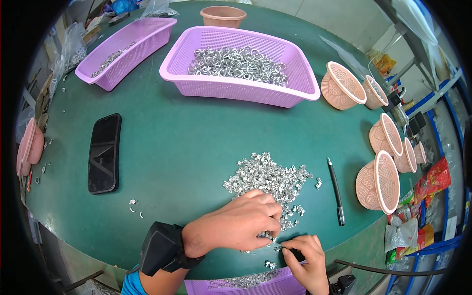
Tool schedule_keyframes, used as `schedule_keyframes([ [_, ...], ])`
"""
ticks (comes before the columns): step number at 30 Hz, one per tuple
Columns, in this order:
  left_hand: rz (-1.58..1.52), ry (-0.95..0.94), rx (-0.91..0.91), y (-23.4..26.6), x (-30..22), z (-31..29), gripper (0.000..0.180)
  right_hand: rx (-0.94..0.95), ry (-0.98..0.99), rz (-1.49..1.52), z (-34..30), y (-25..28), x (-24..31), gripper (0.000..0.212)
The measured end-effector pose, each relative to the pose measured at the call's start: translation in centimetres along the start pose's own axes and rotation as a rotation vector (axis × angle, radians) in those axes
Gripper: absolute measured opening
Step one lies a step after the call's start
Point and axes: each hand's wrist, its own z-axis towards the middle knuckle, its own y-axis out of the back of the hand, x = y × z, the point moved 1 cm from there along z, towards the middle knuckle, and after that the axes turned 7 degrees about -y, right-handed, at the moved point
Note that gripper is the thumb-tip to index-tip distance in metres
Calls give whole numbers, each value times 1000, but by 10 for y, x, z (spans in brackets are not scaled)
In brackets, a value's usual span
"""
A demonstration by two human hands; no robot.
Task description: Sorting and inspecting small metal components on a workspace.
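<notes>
A heap of small silver metal pieces (pixel 268 172) lies on the green table. My left hand (pixel 241 221) rests palm down over its near edge, fingers curled and closed around a few of these pieces. Just to its right, my right hand (pixel 306 260) pinches a small silver piece (pixel 278 248) between thumb and forefinger; the piece is too small to make out exactly. A little cluster of pieces (pixel 270 264) sits between the hands and the table's near edge. Below that edge, a purple basket (pixel 246 290) with similar pieces shows partly.
Beyond the heap stands a large purple basket (pixel 236 95) of silver rings, with a narrower purple basket (pixel 118 73) at its left. A black phone (pixel 104 153) lies at left, a pen (pixel 335 191) right of the heap. Several peach bowls (pixel 377 182) line the right edge.
</notes>
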Motion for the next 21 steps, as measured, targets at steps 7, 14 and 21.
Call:
schedule_keyframes([
  [7, -19, 17, -2, 1, 2, -6, 12, 34, 41, -12, -1, -4, -4, 16],
  [14, -22, 18, -4, 1, 0, -1, 9, 8, 49, 41, 2, -3, 3, 17],
  [21, -33, 18, -58, 1, 0, -1, 6, -36, 29, -176, 8, -16, -1, 20],
])
